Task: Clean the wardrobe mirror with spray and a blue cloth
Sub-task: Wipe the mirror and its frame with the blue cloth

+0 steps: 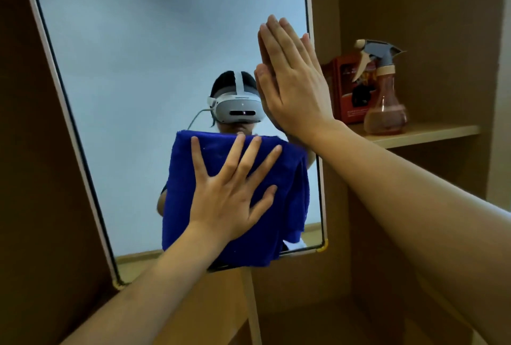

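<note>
The tall wardrobe mirror has a thin white frame and fills the upper left of the view. A blue cloth lies flat against its lower part. My left hand presses on the cloth with fingers spread and straight. My right hand lies flat on the glass near the mirror's right edge, fingers straight and together, holding nothing. The spray bottle, clear pinkish with a grey and beige trigger head, stands on the shelf to the right, apart from both hands.
A red box stands on the shelf behind the spray bottle. Brown wardrobe panels surround the mirror. The mirror reflects a person wearing a white headset and a pale wall.
</note>
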Demonstrator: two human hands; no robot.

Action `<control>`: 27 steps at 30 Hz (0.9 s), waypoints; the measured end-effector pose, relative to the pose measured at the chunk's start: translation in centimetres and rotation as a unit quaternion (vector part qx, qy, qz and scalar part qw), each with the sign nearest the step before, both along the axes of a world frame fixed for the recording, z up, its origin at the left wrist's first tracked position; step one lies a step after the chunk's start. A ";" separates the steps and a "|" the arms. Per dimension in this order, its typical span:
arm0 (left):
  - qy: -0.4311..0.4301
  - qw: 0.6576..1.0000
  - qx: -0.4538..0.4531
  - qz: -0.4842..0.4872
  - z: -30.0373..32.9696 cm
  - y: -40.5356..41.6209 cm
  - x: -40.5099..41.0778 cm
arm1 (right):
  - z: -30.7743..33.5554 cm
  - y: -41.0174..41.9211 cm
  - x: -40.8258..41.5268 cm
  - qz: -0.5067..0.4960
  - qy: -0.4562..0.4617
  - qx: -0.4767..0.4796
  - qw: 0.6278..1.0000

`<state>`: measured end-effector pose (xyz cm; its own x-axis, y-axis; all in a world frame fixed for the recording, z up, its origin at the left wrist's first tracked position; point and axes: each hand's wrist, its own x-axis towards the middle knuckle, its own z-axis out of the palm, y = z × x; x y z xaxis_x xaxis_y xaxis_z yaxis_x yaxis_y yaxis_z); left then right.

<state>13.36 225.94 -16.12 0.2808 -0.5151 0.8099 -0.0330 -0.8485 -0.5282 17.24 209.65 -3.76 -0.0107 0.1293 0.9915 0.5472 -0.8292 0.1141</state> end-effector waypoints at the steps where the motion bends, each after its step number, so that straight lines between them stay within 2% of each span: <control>1: 0.012 1.000 0.015 0.000 -1.0 -0.7 0.0 | -0.1 0.0 0.0 0.000 0.002 -0.001 1.000; 5: 0.060 0.994 0.087 -0.004 -3.0 -3.2 0.1 | -0.4 -0.2 0.2 0.003 0.008 -0.003 1.000; 10: 0.086 0.985 0.147 -0.035 -0.6 -3.5 0.3 | -0.5 0.0 0.4 -0.006 -0.002 -0.003 1.000; 14: 0.083 0.986 0.137 -0.043 -1.1 -3.2 0.4 | -0.7 0.0 0.6 -0.019 -0.018 -0.003 1.000; 21: 0.097 0.987 0.129 -0.028 -5.8 -1.6 -0.3 | -0.9 0.2 0.9 -0.031 -0.035 0.005 0.999; 27: 0.088 0.988 0.123 -0.020 -5.6 -0.6 -0.5 | -0.8 0.1 0.9 -0.043 -0.027 0.003 0.999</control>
